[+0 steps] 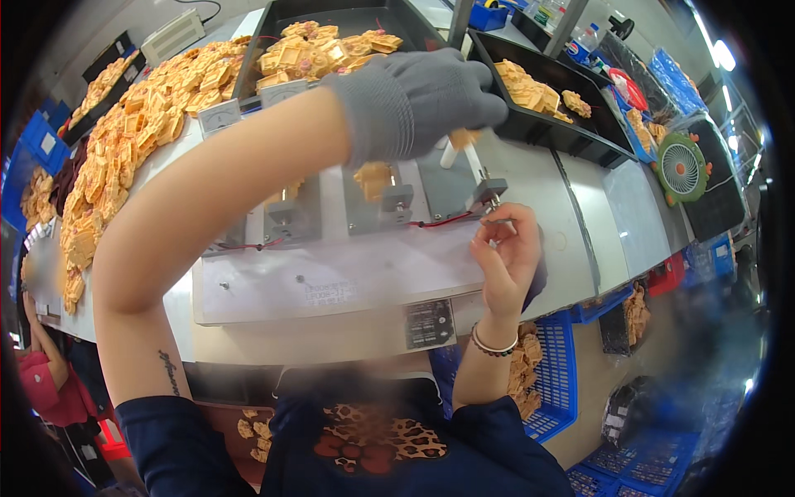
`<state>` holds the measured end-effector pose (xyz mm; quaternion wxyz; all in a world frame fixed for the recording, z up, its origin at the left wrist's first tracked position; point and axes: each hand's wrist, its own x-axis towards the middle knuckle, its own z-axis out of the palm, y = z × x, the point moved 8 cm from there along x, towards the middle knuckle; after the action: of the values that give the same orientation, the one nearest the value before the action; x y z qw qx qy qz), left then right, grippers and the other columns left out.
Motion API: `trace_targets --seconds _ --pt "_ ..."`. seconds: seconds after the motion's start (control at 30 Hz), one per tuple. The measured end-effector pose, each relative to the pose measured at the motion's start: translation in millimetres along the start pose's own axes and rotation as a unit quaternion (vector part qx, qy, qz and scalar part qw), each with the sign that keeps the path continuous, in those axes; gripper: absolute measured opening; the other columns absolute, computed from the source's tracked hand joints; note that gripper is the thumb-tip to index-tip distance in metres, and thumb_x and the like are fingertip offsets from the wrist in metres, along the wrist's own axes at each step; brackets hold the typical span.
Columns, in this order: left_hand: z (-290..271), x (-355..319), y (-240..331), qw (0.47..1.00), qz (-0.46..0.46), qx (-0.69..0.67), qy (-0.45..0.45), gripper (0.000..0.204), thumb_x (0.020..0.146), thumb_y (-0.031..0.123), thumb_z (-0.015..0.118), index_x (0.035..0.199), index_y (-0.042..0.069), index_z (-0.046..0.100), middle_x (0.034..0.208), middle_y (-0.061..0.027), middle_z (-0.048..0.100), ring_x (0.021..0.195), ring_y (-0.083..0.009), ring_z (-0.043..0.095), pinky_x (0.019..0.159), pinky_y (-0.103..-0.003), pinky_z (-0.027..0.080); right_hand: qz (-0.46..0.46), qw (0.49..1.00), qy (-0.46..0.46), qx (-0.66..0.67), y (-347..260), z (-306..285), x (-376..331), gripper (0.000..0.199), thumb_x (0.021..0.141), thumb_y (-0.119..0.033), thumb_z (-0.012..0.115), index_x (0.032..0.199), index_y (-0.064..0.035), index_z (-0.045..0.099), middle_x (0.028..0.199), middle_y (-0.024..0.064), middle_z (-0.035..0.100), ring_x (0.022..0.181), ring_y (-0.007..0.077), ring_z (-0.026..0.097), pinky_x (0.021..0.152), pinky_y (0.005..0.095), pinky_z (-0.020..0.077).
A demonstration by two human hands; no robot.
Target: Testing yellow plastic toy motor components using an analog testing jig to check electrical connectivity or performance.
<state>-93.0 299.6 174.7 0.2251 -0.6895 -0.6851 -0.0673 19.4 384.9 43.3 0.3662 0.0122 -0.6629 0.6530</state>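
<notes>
My left hand (431,103), in a grey knit glove, reaches across to the right over a row of fixtures. Its fingers are curled around a small tan moulded piece (465,137), mostly covered by the glove. Beneath it stands the rightmost fixture (447,195), with a white post (450,154) and a grey block (490,190). Bare and wearing a bead bracelet, my right hand (509,253) pinches the metal rod (493,204) sticking out of that block toward me. The middle fixture holds another tan piece (373,180), partly under my left wrist.
Heaped tan pieces (124,145) cover the bench's left side. Black trays (571,128) with more pieces stand at the back. At right are a green fan (683,168) and a bottle (582,41). A blue basket (559,373) sits below the bench edge. Another person (58,381) is at far left.
</notes>
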Motion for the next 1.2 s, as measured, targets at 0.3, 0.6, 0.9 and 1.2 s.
trace_targets --seconds 0.3,0.6,0.9,1.2 --pt "59 36 7 0.964 0.054 0.059 -0.254 0.029 0.072 0.001 0.066 0.098 0.012 0.059 0.098 -0.0061 0.060 0.105 -0.0259 0.057 0.088 -0.037 0.050 -0.024 1.000 -0.009 0.008 1 -2 3 0.033 0.069 0.005 0.064 0.100 -0.0016 0.056 0.087 0.0008 0.052 0.069 0.0080 0.047 0.067 0.0213 0.0375" --pt "60 23 10 0.968 -0.015 -0.182 -0.171 0.082 0.070 0.014 0.067 0.144 0.024 0.035 0.125 -0.0113 0.055 0.123 -0.0311 0.049 0.102 -0.044 0.039 -0.002 1.000 0.002 0.016 -1 1 4 0.034 0.069 0.006 0.063 0.101 0.0000 0.055 0.090 0.0012 0.053 0.069 0.0077 0.048 0.067 0.0209 0.0373" --pt "79 26 3 0.925 -0.103 -0.263 -0.256 0.092 0.068 0.025 0.069 0.149 0.018 0.025 0.139 -0.0139 0.050 0.126 -0.0348 0.049 0.105 -0.043 0.039 -0.009 1.000 0.017 0.018 0 -2 4 0.034 0.068 0.006 0.060 0.101 0.0019 0.055 0.095 0.0059 0.054 0.068 0.0071 0.045 0.062 0.0182 0.0363" --pt "88 21 8 0.859 -0.119 -0.381 -0.320 0.106 0.059 0.019 0.071 0.152 0.018 0.020 0.147 -0.0106 0.041 0.136 -0.0341 0.038 0.113 -0.044 0.031 0.000 0.999 0.048 0.001 3 -4 3 0.030 0.071 -0.005 0.053 0.101 0.0007 0.053 0.089 0.0060 0.053 0.070 0.0084 0.044 0.062 0.0196 0.0326"
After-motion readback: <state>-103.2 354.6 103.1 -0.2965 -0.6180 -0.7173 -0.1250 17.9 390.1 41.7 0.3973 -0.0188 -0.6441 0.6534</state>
